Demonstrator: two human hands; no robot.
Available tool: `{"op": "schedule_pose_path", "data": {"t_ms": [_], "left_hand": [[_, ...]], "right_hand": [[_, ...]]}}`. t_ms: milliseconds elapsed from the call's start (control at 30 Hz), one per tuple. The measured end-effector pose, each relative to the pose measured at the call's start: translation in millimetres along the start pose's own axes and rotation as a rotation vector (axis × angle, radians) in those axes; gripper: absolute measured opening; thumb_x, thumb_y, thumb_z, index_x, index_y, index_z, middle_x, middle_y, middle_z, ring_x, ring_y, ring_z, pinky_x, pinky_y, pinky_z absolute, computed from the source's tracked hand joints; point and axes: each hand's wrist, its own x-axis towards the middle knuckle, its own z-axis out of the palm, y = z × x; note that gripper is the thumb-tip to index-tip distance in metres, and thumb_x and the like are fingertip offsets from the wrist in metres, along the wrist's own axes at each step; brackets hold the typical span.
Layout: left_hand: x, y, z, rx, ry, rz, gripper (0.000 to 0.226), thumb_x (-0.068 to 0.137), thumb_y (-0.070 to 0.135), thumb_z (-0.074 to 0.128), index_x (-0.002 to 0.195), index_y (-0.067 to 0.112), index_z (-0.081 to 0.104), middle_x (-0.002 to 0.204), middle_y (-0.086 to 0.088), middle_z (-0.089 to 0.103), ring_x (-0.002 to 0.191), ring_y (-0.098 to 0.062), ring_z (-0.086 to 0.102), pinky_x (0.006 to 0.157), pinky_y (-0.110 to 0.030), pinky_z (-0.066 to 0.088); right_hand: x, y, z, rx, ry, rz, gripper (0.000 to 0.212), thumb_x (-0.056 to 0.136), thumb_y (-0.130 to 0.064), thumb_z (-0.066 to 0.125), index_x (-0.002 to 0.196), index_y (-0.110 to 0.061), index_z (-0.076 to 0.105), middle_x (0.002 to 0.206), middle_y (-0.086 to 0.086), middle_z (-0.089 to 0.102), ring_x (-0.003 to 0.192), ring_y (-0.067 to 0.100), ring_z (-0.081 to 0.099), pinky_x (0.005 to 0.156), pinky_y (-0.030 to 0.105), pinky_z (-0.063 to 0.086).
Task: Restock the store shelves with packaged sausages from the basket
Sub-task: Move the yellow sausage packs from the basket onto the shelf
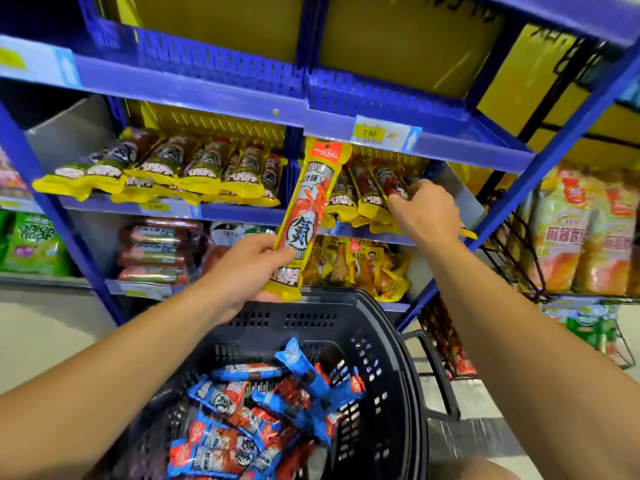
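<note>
While left hand (249,268) grips sausage (304,216).

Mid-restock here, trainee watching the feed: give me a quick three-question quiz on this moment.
1. True or false: the left hand holds a yellow-edged sausage pack upright.
2. The right hand is at: A) the basket, B) the shelf row of yellow packs, C) the top shelf.
3. What colour are the packs left in the basket?

Key: 1 true. 2 B: it grips a shelved pack in the shelf row. 3 Blue, the blue packs.
</note>
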Motion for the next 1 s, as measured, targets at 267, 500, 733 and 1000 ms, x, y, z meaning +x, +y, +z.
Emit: {"op": "schedule_pose_path", "data": {"t_ms": [267, 500, 733, 1000], "left_hand": [[4.7, -14.9, 5.8, -0.037, -0.006, -0.019, 0.019, 0.097, 0.031, 0.058, 0.112, 0.025, 0.066, 0.115, 0.002, 0.07, 0.104, -0.02, 0.067, 0.081, -0.048, 0.06], [3.6, -24.2, 12.5, -0.014, 0.008, -0.012, 0.018, 0.096, 0.032, 0.058, 0.112, 0.029, 0.066, 0.117, 0.006, 0.067, 0.11, -0.017, 0.062, 0.073, -0.039, 0.061], [2.7, -22.7, 9.8, -0.032, 0.038, -0.033, 0.016, 0.096, 0.032, 0.059, 0.107, 0.028, 0.069, 0.112, 0.004, 0.07, 0.105, -0.018, 0.066, 0.075, -0.041, 0.061], [-2.4, -23.4, 4.9, -0.083, 0.033, -0.04, 0.013, 0.096, 0.026, 0.059, 0.101, 0.023, 0.071, 0.093, 0.01, 0.075, 0.076, -0.008, 0.072, 0.056, -0.027, 0.057]], "right_hand": [[-25.9, 11.7, 0.3, 0.021, 0.136, -0.21, 0.054, 0.088, -0.046, 0.054, 0.132, -0.015, 0.056, 0.132, 0.008, 0.055, 0.125, 0.032, 0.042, 0.103, 0.043, 0.034], [-68.7, 45.8, 21.6, -0.18, 0.146, -0.414, 0.07, 0.086, -0.046, 0.054, 0.147, -0.012, 0.041, 0.151, 0.008, 0.041, 0.141, 0.034, 0.031, 0.117, 0.048, 0.021], [-52.5, 37.0, 32.3, -0.255, 0.049, -0.348, 0.077, 0.087, -0.049, 0.048, 0.154, -0.021, 0.025, 0.161, 0.002, 0.024, 0.148, 0.033, 0.014, 0.118, 0.053, 0.015], [-33.4, 27.9, 32.7, -0.295, -0.009, -0.315, 0.077, 0.089, -0.054, 0.046, 0.154, -0.023, 0.022, 0.162, 0.001, 0.021, 0.149, 0.032, 0.009, 0.12, 0.052, 0.009]]}}
